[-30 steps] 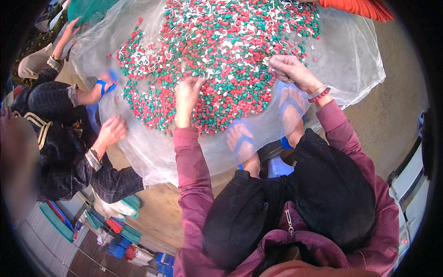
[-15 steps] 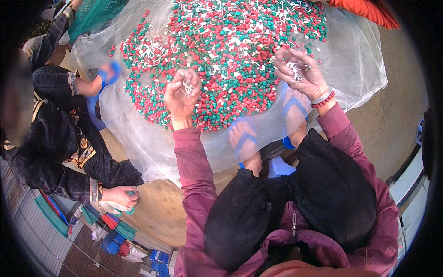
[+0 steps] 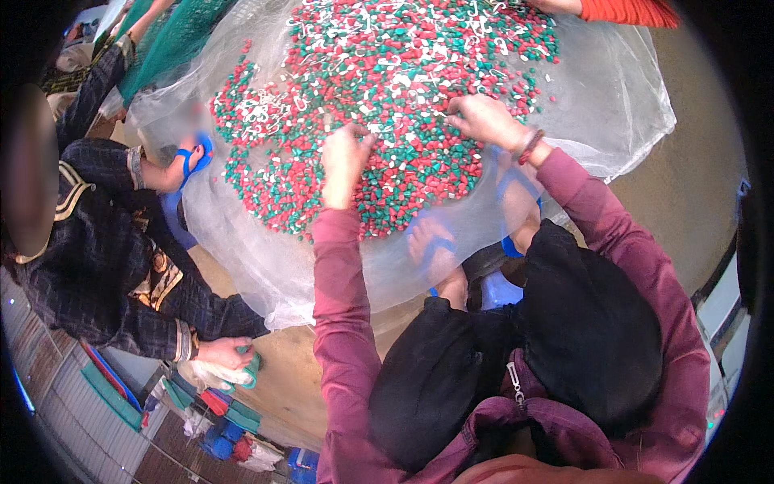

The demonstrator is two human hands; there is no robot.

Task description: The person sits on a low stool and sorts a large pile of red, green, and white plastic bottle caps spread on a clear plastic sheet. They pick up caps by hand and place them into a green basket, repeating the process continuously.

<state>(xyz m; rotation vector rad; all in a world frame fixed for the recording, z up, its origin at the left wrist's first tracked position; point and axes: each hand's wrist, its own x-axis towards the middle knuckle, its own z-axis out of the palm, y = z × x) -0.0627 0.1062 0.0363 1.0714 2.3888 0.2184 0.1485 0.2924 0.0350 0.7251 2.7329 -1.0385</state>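
A big heap of small red, green and white plastic pieces (image 3: 379,97) lies on a clear plastic sheet (image 3: 613,105) spread on the ground. My left hand (image 3: 345,157) rests on the near part of the heap with its fingers curled into the pieces. My right hand (image 3: 482,121) reaches in from the right and pinches at pieces with its fingertips; a red bead bracelet sits on that wrist. Both my sleeves are maroon. What lies inside either hand is hidden.
A person in a dark patterned jacket (image 3: 105,242) squats at the left, one hand (image 3: 222,355) down by green and white things. My feet in blue sandals (image 3: 435,254) lie under the sheet. An orange sleeve (image 3: 625,10) shows at the far edge.
Both my hands have gone from being raised with pieces back down onto the heap. The person at the left has kept one hand low by the ground.
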